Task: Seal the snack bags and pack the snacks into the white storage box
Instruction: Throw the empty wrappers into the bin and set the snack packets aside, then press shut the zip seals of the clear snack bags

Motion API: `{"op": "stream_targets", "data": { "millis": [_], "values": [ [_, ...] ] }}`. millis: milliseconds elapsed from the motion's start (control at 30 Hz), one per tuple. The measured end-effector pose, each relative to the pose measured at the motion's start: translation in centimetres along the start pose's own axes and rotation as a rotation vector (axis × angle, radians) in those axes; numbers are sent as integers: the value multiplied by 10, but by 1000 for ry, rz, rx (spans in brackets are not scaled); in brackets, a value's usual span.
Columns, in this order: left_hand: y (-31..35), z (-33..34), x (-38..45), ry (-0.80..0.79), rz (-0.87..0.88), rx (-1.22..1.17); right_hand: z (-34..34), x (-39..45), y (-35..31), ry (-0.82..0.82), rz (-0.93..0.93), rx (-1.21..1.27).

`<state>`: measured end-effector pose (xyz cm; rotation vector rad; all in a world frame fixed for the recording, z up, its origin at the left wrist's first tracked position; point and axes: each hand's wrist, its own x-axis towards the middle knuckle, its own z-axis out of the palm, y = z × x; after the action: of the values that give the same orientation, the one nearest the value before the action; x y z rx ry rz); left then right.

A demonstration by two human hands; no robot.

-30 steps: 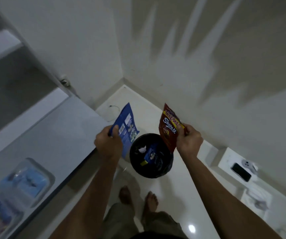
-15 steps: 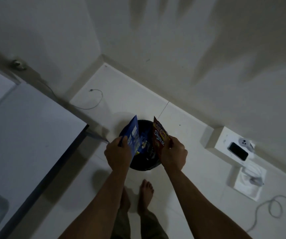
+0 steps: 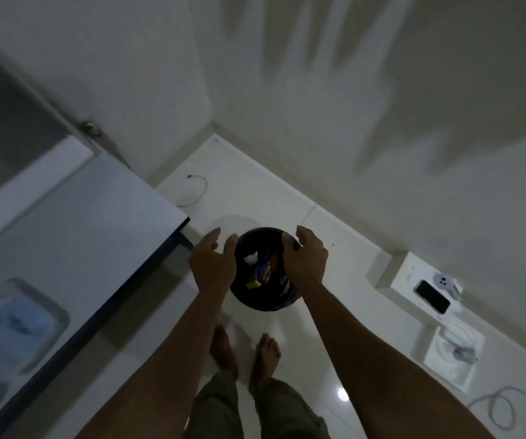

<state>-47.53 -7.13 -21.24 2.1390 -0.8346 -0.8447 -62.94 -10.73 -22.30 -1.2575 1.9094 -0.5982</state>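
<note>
While fingers hang loose, both hands [image 3: 212,264] [image 3: 306,259] hover empty over the bin [image 3: 265,299].

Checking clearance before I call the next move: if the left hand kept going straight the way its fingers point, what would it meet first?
The left hand points forward and slightly right, past the black bin rim. Beyond its fingertips lies bare white floor, then the wall corner. Depth is unclear, but nothing else seems to be in line.

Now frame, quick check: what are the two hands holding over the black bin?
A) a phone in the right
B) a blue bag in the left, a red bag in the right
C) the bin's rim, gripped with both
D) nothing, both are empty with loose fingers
D: the left hand and right hand hang above the black bin with relaxed fingers and hold nothing; snack wrappers lie inside it.
</note>
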Motion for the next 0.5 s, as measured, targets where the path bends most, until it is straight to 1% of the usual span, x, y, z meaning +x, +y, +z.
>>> {"op": "stream_targets", "data": {
  "millis": [167, 267, 500],
  "values": [
    [17, -54, -26, 133, 33, -162, -16, -27, -44, -73, -154, 65],
    [22, -88, -42, 212, 8, -212, -18, -41, -64, -115, -198, 128],
    [-14, -156, -85, 335, -19, -288, -8, -93, -94, -234, -281, 163]
  ]
}}
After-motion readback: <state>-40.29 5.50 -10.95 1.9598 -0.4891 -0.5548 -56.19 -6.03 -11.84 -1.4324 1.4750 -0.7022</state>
